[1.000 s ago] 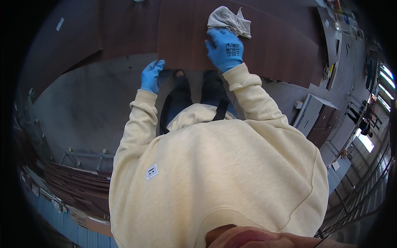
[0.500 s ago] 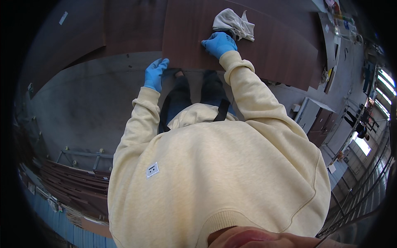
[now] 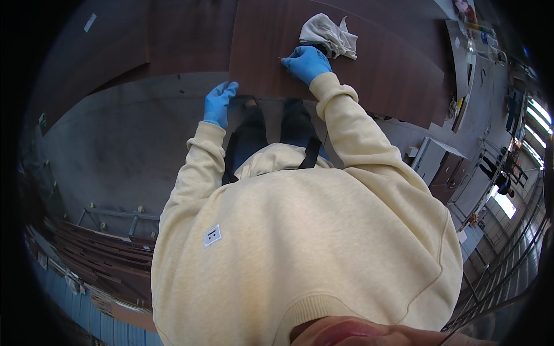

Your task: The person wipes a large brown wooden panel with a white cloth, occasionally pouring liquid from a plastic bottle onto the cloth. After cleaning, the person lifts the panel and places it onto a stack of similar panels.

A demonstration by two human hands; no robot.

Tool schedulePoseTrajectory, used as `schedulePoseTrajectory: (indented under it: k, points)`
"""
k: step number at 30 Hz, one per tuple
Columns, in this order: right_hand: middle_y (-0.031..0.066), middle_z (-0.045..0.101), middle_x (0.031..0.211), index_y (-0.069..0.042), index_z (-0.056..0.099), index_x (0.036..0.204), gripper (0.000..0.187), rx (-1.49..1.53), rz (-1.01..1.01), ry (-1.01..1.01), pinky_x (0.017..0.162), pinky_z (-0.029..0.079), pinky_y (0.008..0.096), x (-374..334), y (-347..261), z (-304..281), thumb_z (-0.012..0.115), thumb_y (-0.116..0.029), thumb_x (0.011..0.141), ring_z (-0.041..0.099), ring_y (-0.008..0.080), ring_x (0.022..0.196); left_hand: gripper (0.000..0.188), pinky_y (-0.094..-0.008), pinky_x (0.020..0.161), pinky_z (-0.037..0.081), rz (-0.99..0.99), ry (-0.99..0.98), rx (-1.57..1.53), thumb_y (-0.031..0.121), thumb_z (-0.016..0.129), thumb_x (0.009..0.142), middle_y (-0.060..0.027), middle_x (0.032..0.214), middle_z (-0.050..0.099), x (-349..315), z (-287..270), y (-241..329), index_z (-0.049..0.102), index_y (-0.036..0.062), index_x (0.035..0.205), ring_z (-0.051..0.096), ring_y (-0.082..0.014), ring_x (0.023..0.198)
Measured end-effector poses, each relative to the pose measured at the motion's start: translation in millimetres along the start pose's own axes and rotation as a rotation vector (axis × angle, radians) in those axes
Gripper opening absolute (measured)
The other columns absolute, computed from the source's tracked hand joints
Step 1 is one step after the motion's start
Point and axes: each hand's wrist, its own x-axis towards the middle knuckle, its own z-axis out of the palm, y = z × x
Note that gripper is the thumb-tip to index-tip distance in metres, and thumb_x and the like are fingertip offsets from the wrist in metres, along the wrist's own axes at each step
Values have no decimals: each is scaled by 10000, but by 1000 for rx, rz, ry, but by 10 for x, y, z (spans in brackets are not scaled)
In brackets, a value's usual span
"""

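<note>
You are looking straight down over your own chest, which is covered by a pale yellow hooded sweatshirt [image 3: 300, 248] that fills the middle and lower part of the view. Both your arms reach up and away from you, and both hands wear blue gloves.

Your right hand [image 3: 307, 62] rests on a large dark reddish-brown wooden panel [image 3: 381, 69] that lies flat across the upper part of the view. The fingers are curled downward against the panel surface, close to its near edge. It is not possible to tell whether they pinch something small or only press on the wood. Just beyond this hand, touching or nearly touching the fingertips, lies a crumpled light grey cloth [image 3: 329, 36] on the panel.

Your left hand [image 3: 219, 104] is at the near left corner of the same panel. Its fingers are loosely bent and sit at the panel's edge; whether they grip that edge cannot be told.

Below the panel, between your arms, your dark trousers [image 3: 271, 130] show against a grey concrete floor [image 3: 115, 150]. A second dark panel [image 3: 173, 34] lies to the left of the first. At the lower left is a stack of long reddish boards [image 3: 98, 259]. To the right stands a grey cabinet [image 3: 435, 164].
</note>
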Motion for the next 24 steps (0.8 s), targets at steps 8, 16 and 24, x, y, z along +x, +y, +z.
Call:
schedulePoseTrajectory:
  k: [8,16,24]
  points:
    - [88,711,1271,-160,730,1156,387,-284,-751,802,964,557,453,87,346,-505,846,-168,787,687,356,1092,420,-412,1014,566,12,-36,-54,221,765,977,-42,1203,727,-52,-6,6,655,48,1344,689,-184,1105]
    - [157,723,1104,-90,708,1095,271,-139,-903,663,901,573,477,283,281,170,719,-59,826,685,401,1004,688,-466,1129,486,-150,-284,-309,595,515,1056,-121,1328,682,-22,-78,56,576,27,1439,644,-278,1231]
    - [112,719,1203,-170,742,1200,408,1,-983,-214,990,549,452,-907,-23,949,698,-65,809,681,357,1116,1006,-492,1264,309,-216,-432,-201,803,328,992,-203,1562,479,-2,-237,326,374,-12,1580,487,-346,1418]
